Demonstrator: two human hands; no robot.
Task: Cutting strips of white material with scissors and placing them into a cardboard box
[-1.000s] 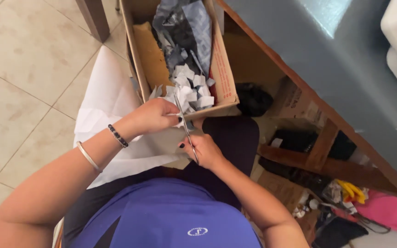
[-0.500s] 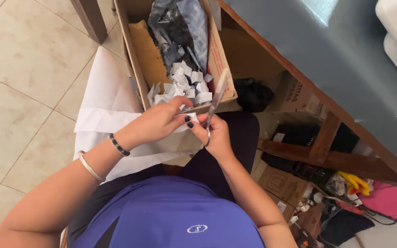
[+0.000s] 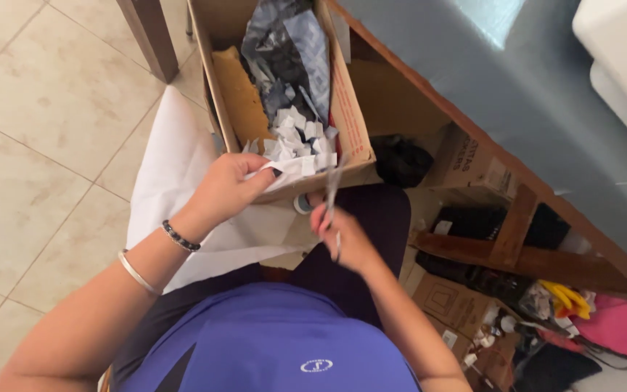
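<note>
At frame centre, a paper strip (image 3: 292, 168) is pinched by the left hand (image 3: 230, 185) while scissors (image 3: 332, 196) are gripped by the right hand (image 3: 342, 236); fingertips near the blades risk being nicked.

Head camera looks steeply down, close above lap.

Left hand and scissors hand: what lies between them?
In the head view, a white paper strip runs from the left hand to the scissors in the right hand, over the cardboard box edge.
</note>
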